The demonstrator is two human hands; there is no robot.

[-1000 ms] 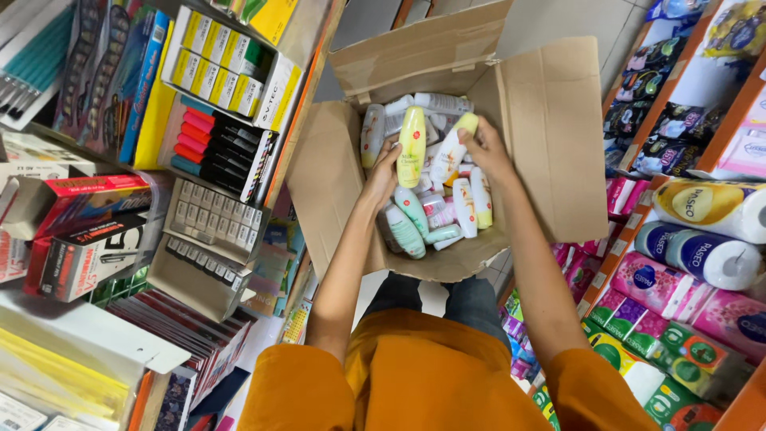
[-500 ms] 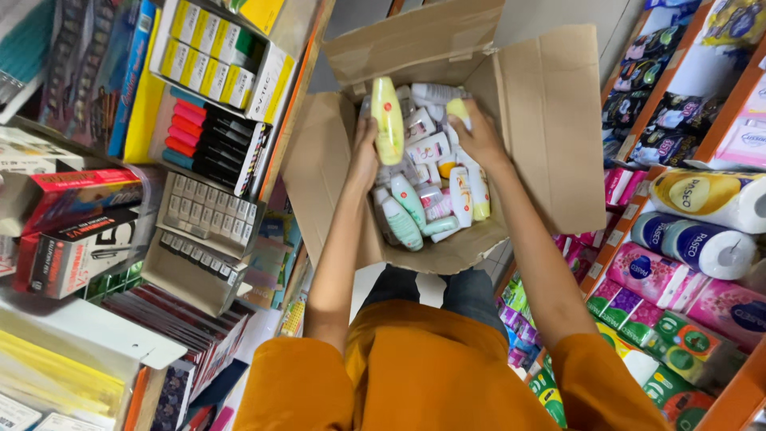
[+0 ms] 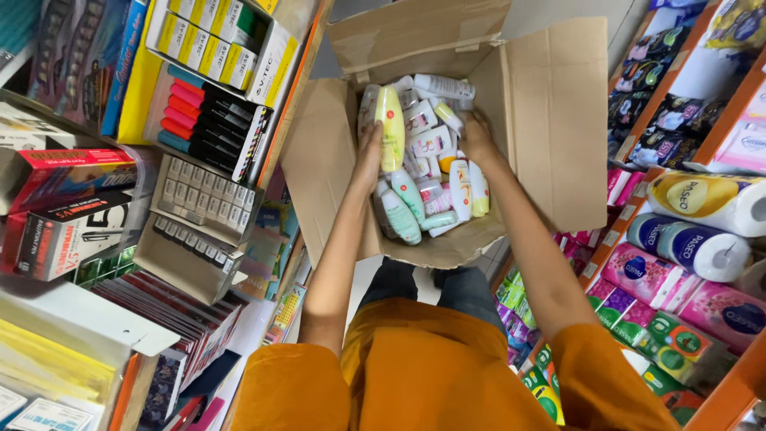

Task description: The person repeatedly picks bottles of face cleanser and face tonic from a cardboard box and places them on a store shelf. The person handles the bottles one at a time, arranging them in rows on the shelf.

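Figure: I see the left hand [image 3: 369,156] closed around a yellow bottle [image 3: 390,128], lifted above the heap in the open box [image 3: 550,120]. The right hand [image 3: 477,137] rests among the bottles [image 3: 431,191]; its grip I cannot tell. Judged progress: early, the box nearly full, one bottle in hand.

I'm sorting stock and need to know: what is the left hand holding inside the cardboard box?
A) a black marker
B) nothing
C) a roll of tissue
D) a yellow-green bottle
D: the left hand grips a yellow-green bottle raised above the other bottles in the cardboard box.
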